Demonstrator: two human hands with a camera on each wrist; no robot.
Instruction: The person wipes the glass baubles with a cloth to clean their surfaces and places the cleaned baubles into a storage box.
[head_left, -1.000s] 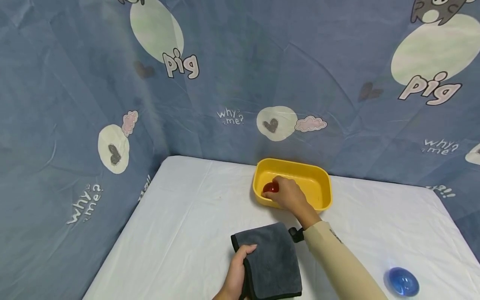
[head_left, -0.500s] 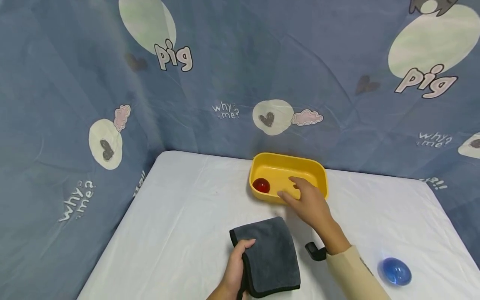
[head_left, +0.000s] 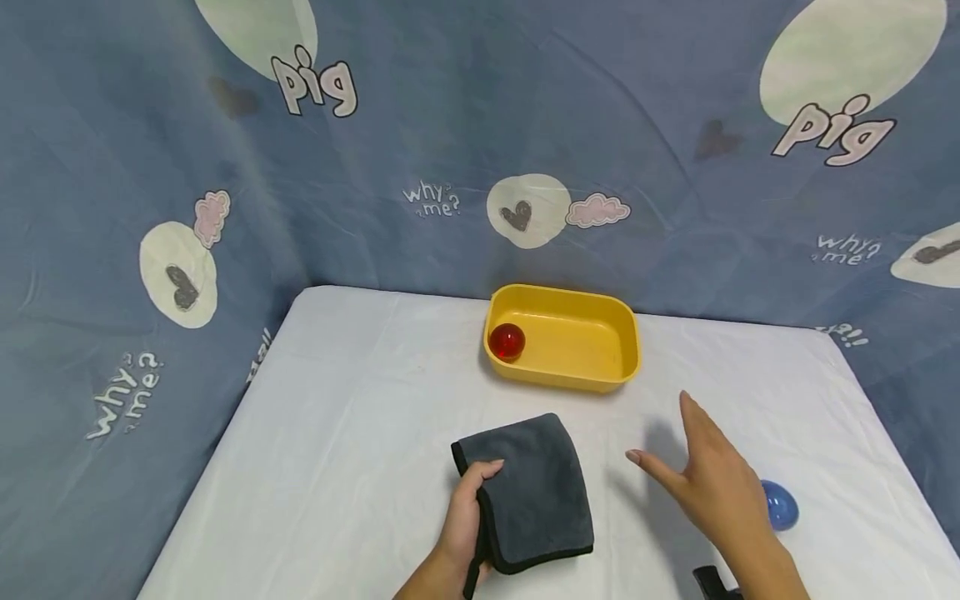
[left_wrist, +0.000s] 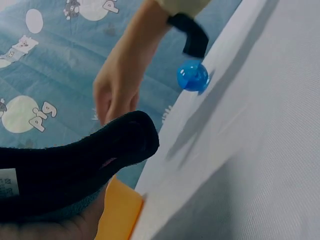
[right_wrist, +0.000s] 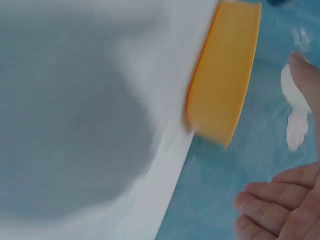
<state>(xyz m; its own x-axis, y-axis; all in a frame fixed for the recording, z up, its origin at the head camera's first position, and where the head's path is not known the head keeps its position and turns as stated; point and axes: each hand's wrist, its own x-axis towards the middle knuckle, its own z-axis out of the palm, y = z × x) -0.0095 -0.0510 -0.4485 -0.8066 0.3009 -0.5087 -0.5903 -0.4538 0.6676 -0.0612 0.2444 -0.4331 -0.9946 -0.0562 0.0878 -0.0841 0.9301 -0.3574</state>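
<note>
My left hand (head_left: 463, 517) grips a folded grey cloth (head_left: 536, 492) with black edging, thumb on top, held over the near middle of the table. My right hand (head_left: 723, 487) is in the air right of the cloth, thumb and fingers spread apart with nothing between them. Just beyond it, partly covered by the hand in the head view, a clear blue ball (head_left: 782, 505) rests on the table; the left wrist view shows the blue ball (left_wrist: 192, 76) whole. A shiny red ball (head_left: 507, 342) sits in the left end of a yellow tub (head_left: 570, 382).
The table wears a white cloth (head_left: 360, 417). Behind it and along its left side hangs a blue printed curtain (head_left: 420, 250), and the yellow tub stands close to the back one. A black strap (head_left: 712, 583) is on my right wrist.
My right hand let go of the red ball inside the tub, opened, and moved right and nearer, toward the blue ball. The left hand keeps its hold on the cloth.
</note>
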